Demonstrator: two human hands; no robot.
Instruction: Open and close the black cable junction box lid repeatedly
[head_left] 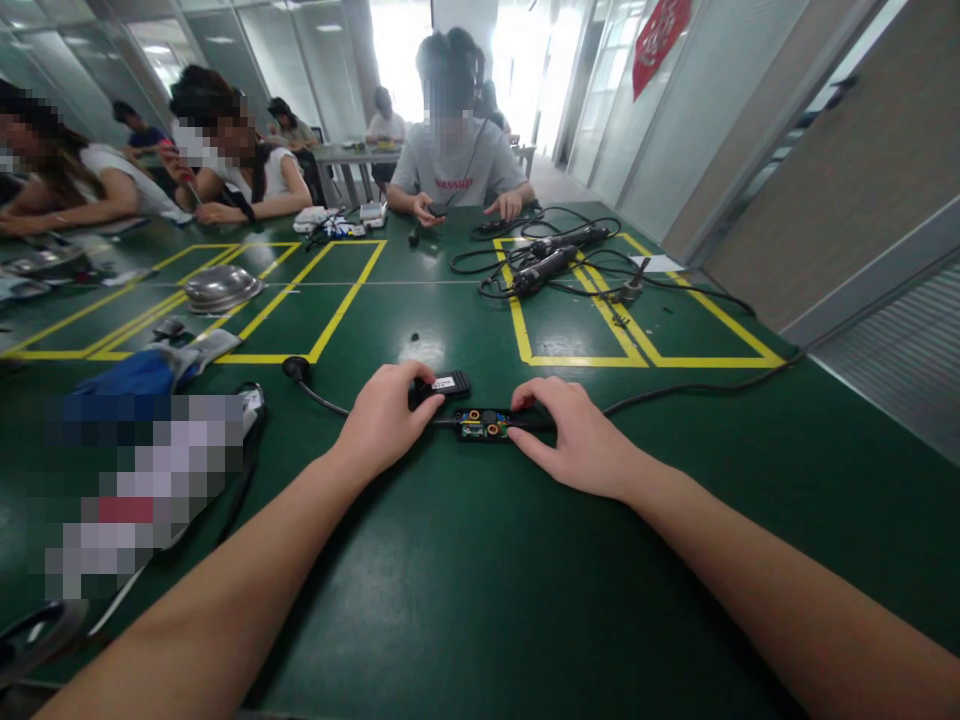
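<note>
On the green table lies an opened black housing with a circuit board (484, 427) in it; copper-coloured coils and small parts show. My right hand (571, 432) has its thumb and fingers around the housing's right end. Between the thumb and fingers of my left hand (390, 415) is a black cover (452, 385) with a white label, just behind the housing. A black cable (694, 388) runs off from the housing's right side. On the left, a cord leads past my left hand to a black plug (298, 369).
Black cylindrical tools (544, 270) with tangled cords lie at the back right, by yellow tape lines (585, 361). A metal bowl (223, 287) and a blue cloth item (124, 380) are to the left. Across the table sits a person (457, 165) handling a dark object; others sit at left.
</note>
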